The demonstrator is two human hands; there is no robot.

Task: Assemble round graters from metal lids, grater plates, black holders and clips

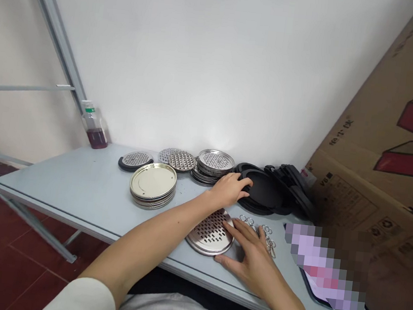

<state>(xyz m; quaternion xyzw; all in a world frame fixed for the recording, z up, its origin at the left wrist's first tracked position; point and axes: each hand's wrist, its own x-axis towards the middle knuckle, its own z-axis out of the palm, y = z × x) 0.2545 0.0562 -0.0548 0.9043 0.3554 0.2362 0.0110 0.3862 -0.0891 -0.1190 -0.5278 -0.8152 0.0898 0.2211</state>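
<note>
My left hand (229, 189) reaches across the table, fingers curled on the edge of a black round ring (261, 193) in a pile of black parts. My right hand (251, 253) lies flat with fingers spread, fingertips touching the right rim of a perforated metal disc (210, 232) near the table's front edge. Several small metal rings (263, 230) lie just beyond my right hand.
A stack of plain metal discs (153, 184) sits left of centre. Perforated discs (215, 163) are stacked at the back, one in a black ring (135, 161). A bottle with red liquid (94, 126) stands far left. A large cardboard box (387, 170) leans at right; a phone (320, 286) lies nearby.
</note>
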